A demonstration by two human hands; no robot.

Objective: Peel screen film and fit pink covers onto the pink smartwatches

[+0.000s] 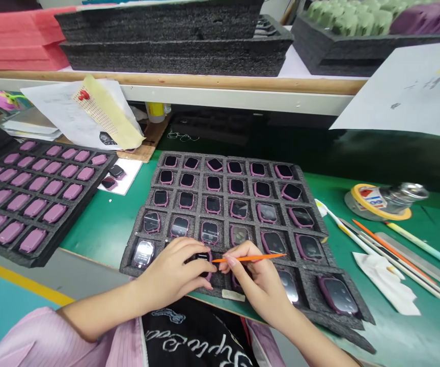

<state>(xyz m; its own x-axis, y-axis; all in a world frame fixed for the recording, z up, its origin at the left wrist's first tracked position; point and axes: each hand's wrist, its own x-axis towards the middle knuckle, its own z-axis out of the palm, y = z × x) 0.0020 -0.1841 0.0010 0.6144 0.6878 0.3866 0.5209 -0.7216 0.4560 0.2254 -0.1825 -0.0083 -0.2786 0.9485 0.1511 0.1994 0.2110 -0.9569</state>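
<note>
My left hand (180, 270) has its fingers curled round a purple smartwatch case (209, 276) in the front row of a dark foam tray (128, 255). Its fingers cover much of that watch. In a pinch, my right hand (256, 278) holds a thin orange pointed stick (266, 257), its left tip at the edge of the same watch. More purple watches with dark glass faces sit in the tray's compartments, among them one with a lit screen (144, 253) at the front left. My right hand partly hides a watch beneath it.
Another foam tray of purple cases (34, 208) lies at left, beside a white card (128, 176). At right are a metal-topped glass bottle (386, 199), several sticks, a steel ruler (426, 262) and crumpled tissue (388, 285). A shelf (220, 92) overhangs the back.
</note>
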